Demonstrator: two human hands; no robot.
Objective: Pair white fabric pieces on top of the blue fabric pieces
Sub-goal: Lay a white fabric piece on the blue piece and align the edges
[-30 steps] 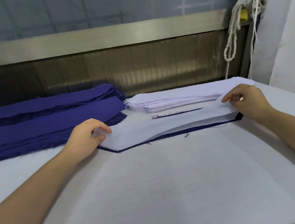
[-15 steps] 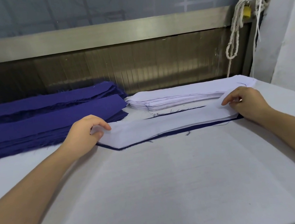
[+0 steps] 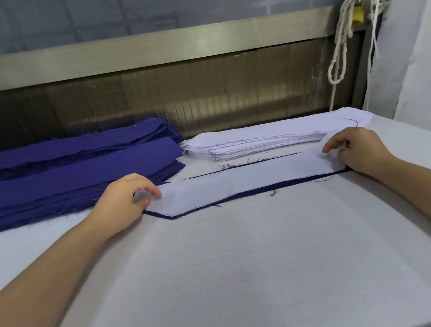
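Observed: a long white fabric strip lies along a dark blue fabric strip of the same angled shape, near the back of the pale cloth-covered counter.

The left hand is at the strip's left end, fingers curled over it and thumb beneath, pinching the white layer. The right hand is at the right end, fingers bent and pinching that end likewise.

Change noted: a second ago the right half of the white strip stood bowed off the blue one. It now lies flat along its whole length, and both hands have stayed at their ends throughout.

Alignment: the blue shows as a narrow border along the near edge and round the left corner, and as a hairline at the far edge. The white piece therefore appears to sit slightly far of true.

Judgement: this pair is laid but not yet squared, and a small pull toward the person would likely close the near border.

Remaining stock: a stack of dark blue fabric pieces lies at the left rear, and a stack of white fabric pieces just behind the working pair. Much of the task appears to remain.
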